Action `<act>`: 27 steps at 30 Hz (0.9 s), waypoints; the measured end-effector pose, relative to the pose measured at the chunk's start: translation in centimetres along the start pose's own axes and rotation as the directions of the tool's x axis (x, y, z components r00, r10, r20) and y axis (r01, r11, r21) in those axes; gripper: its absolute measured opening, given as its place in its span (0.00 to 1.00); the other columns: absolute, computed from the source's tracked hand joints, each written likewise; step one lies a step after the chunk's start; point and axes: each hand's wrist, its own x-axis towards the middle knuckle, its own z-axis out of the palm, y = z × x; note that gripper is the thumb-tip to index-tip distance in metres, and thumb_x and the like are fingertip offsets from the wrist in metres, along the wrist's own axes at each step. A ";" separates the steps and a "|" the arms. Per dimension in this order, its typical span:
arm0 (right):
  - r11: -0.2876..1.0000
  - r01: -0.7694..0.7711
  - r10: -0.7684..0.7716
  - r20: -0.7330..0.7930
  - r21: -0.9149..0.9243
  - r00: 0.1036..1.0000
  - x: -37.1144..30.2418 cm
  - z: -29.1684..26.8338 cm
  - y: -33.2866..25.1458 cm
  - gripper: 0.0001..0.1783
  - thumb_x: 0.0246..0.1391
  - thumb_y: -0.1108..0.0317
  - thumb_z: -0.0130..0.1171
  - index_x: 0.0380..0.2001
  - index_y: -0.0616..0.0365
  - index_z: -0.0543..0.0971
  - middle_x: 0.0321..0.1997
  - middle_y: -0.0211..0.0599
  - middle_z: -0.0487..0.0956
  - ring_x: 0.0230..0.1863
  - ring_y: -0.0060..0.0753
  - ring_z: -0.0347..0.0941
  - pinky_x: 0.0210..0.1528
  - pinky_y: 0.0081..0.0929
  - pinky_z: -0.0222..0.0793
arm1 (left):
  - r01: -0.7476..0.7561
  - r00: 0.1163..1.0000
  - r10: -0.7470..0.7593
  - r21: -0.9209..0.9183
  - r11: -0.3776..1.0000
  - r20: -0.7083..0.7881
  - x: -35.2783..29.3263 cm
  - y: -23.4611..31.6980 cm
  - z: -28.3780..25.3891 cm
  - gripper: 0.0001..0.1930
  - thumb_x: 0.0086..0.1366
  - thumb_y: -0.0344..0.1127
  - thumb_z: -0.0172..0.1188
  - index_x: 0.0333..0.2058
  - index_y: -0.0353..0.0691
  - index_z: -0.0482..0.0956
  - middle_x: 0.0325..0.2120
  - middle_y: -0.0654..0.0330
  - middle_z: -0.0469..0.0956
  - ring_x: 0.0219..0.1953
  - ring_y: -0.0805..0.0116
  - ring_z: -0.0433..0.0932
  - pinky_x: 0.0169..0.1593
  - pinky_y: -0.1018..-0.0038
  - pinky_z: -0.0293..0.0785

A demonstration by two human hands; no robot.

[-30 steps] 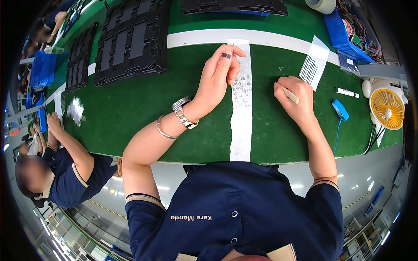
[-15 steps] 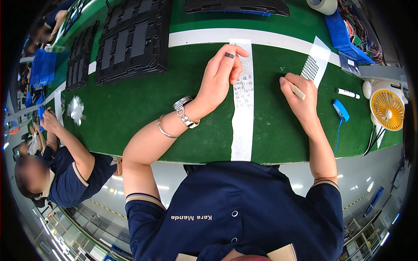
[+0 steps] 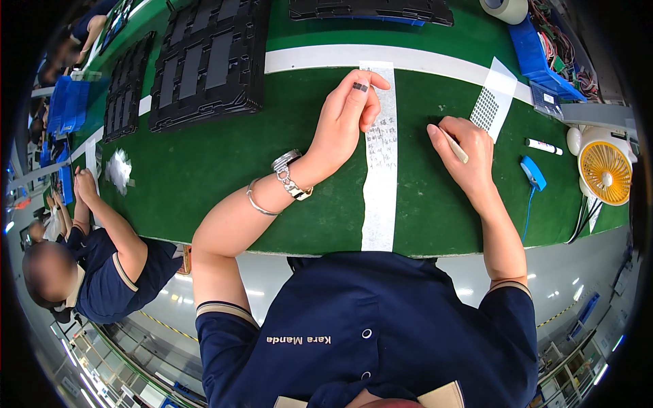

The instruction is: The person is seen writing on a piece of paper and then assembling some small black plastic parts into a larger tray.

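Observation:
My left hand (image 3: 345, 109) rests over the top of a pale paper strip (image 3: 379, 204) with handwriting on it. Its fingers are loosely curled, the forefinger reaching out to the right, and no held object shows. Small black pieces (image 3: 360, 87) lie on one of its digits. My right hand (image 3: 469, 153) is closed round a short cream-coloured stick (image 3: 457, 147), above the green mat to the right of the strip. Just beyond that hand lies a translucent sheet (image 3: 498, 88) with rows of small black pieces (image 3: 486, 109).
Black trays (image 3: 211, 68) stand at the back left, near a crumpled clear plastic piece (image 3: 119, 171). To the right are a marker (image 3: 543, 146), a blue clip-like item (image 3: 533, 173) on a cord, a small fan (image 3: 605, 173) and a blue bin (image 3: 537, 58) of wires. A co-worker sits at left.
My right hand has drawn slightly left, its forefinger and thumb shifting and the cream stick tilting more upright. My left hand stays in place. The co-worker's hands have moved a little.

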 end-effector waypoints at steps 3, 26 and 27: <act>1.000 0.022 -0.022 -0.028 0.012 0.999 0.1 0.3 0.1 0.15 0.54 0.59 0.59 0.21 0.58 0.77 0.18 0.38 0.74 0.22 0.42 0.73 0.24 0.37 0.65 | 0.001 1.000 -0.001 -0.004 1.000 0.000 0.0 0.0 0.0 0.21 0.76 0.47 0.36 0.44 0.34 0.70 0.19 0.69 0.62 0.22 0.81 0.59 0.27 0.81 0.58; 0.986 0.147 -0.157 -0.151 -0.071 0.976 1.1 1.8 -0.5 0.10 0.50 0.66 0.61 0.19 0.56 0.76 0.22 0.32 0.71 0.27 0.36 0.70 0.27 0.36 0.66 | -0.013 1.000 0.013 -0.012 1.000 -0.013 0.3 -0.1 0.4 0.19 0.76 0.45 0.37 0.42 0.36 0.71 0.18 0.69 0.61 0.21 0.81 0.59 0.26 0.81 0.59; 0.986 0.149 -0.159 -0.145 -0.080 0.977 1.1 1.8 -0.5 0.10 0.50 0.66 0.61 0.19 0.56 0.76 0.22 0.32 0.71 0.26 0.36 0.70 0.26 0.36 0.66 | -0.010 1.000 0.009 -0.015 1.000 -0.013 0.3 -0.1 0.4 0.18 0.76 0.44 0.37 0.42 0.36 0.71 0.18 0.69 0.61 0.21 0.81 0.59 0.26 0.81 0.59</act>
